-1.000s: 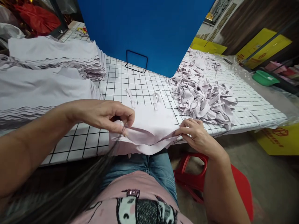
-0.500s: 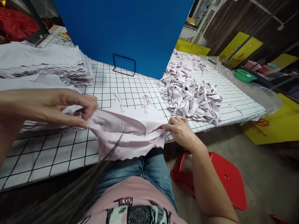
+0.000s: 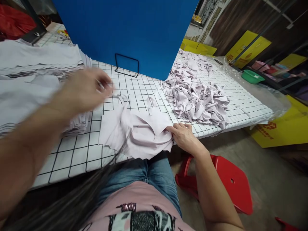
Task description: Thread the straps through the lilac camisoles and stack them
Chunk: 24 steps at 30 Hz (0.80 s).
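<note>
Bare-armed person in blue jeans and pink printed top, long dark hair.

Grid-patterned table point(image 3: 79, 154) with pale garment point(image 3: 139, 131), stacked fabric point(image 3: 31, 80), crumpled fabric heap point(image 3: 194, 93), wire stand point(image 3: 126, 65).

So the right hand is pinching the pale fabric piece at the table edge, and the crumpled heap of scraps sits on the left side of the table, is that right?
Not quite. The right hand does pinch the pale fabric piece at the table edge, but the head view shows the crumpled heap of scraps on the right side, not the left.
</note>
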Tool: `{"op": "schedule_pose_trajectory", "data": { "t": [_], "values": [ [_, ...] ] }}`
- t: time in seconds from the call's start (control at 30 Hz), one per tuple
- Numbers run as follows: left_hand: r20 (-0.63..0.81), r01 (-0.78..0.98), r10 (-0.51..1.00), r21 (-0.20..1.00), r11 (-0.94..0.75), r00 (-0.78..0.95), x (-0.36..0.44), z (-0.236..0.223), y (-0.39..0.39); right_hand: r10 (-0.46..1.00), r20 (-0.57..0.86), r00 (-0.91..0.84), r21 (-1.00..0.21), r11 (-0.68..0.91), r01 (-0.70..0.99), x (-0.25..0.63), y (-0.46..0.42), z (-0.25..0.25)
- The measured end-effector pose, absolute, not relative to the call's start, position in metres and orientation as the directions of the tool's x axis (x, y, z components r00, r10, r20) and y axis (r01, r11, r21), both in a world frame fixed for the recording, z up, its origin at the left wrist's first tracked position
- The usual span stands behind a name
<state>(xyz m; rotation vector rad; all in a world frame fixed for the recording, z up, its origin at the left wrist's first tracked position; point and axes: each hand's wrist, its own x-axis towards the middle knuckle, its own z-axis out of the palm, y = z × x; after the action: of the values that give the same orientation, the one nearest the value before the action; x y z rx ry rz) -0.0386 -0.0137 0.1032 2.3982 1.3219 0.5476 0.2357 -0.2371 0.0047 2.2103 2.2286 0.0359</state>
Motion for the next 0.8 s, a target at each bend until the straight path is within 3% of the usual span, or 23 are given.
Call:
{"op": "schedule_pose_trajectory", "data": {
  "t": [0.07,0.1,0.13,0.27,0.37,0.43,0.53,0.63,0.7,0.8],
  "values": [
    [-0.157,0.678,0.711,0.494,-0.544,0.685,0.002,0.078,-0.058,1.000,0.012,-0.003,0.019,0.003,1.000,0.236,-0.237,0.005],
    [-0.230,0.645,0.625,0.486,-0.590,0.746,0.019,0.064,-0.077,1.000,0.011,-0.001,0.020,0.001,1.000,0.236,-0.237,0.005],
    [-0.240,0.590,0.548,0.469,-0.657,0.801,0.034,0.050,-0.092,1.000,0.012,0.001,0.020,-0.001,1.000,0.236,-0.237,0.004],
    [-0.151,0.582,0.574,0.391,-0.714,0.805,0.066,0.011,-0.118,1.000,0.018,0.006,0.011,-0.006,1.000,0.236,-0.238,0.002],
    [-0.099,0.559,0.582,0.449,-0.698,0.807,0.070,0.008,-0.116,1.000,0.022,0.003,0.006,-0.004,1.000,0.237,-0.240,0.000],
    [-0.165,0.553,0.582,0.588,-0.590,0.796,0.069,0.016,-0.109,1.000,0.030,0.003,-0.006,-0.002,1.000,0.237,-0.241,0.000],
    [-0.327,0.525,0.546,0.812,-0.256,0.771,0.066,0.034,-0.096,0.999,0.039,0.004,-0.042,-0.002,0.999,0.239,-0.242,-0.002],
    [-0.406,0.432,0.476,0.900,0.059,0.780,0.062,0.054,-0.078,0.999,0.035,0.000,-0.081,0.003,0.997,0.241,-0.242,-0.004],
    [-0.357,0.350,0.503,0.930,0.112,0.787,0.059,0.071,-0.063,1.000,0.027,0.002,-0.104,0.001,0.995,0.242,-0.242,-0.005],
    [-0.130,0.170,0.669,0.986,0.006,0.732,0.054,0.102,-0.033,1.000,0.020,0.003,-0.120,-0.001,0.993,0.243,-0.242,-0.006]
  ]
}}
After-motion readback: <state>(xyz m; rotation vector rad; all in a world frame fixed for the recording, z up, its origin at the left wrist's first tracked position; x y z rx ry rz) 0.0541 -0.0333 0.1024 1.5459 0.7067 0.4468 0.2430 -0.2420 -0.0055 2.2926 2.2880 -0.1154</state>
